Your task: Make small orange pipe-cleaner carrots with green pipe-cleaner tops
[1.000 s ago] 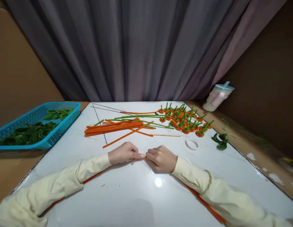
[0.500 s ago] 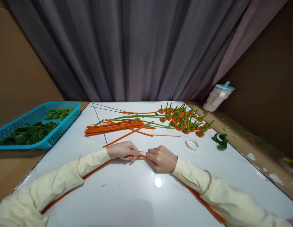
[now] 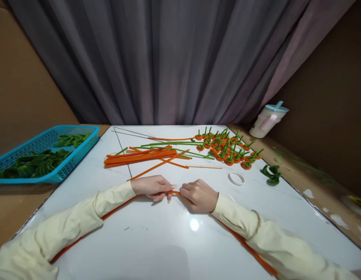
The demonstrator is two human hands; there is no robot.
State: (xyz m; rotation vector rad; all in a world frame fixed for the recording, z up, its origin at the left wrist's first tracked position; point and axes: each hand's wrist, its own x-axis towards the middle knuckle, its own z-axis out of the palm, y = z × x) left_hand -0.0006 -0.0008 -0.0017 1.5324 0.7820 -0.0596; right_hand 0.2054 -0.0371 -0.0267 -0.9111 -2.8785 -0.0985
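Observation:
Orange pipe cleaners (image 3: 174, 192) run between my two hands, and their long ends trail out beneath both forearms. My left hand (image 3: 154, 187) pinches them between thumb and fingers, with the lower fingers partly loose. Close by on the right, my right hand (image 3: 199, 196) is closed around the same strands, its fingers curled under. Beyond the hands lies a bundle of orange pipe cleaners (image 3: 139, 157), with a few crossing strands and green pipe cleaners (image 3: 174, 143) behind it. A thin wooden stick (image 3: 205, 167) rests right of the bundle.
Several small orange pumpkin-like pieces with green stems (image 3: 224, 147) cluster at the back right. A white ring (image 3: 236, 184) and curled green pieces (image 3: 273, 179) lie nearer. A blue basket (image 3: 59, 177) with green pieces stands left; a lidded cup (image 3: 268, 122) stands right, before a curtain (image 3: 169, 62).
My left fingers have shifted slightly on the orange strands, the lower fingers opening a little downward. My right hand has stayed in place.

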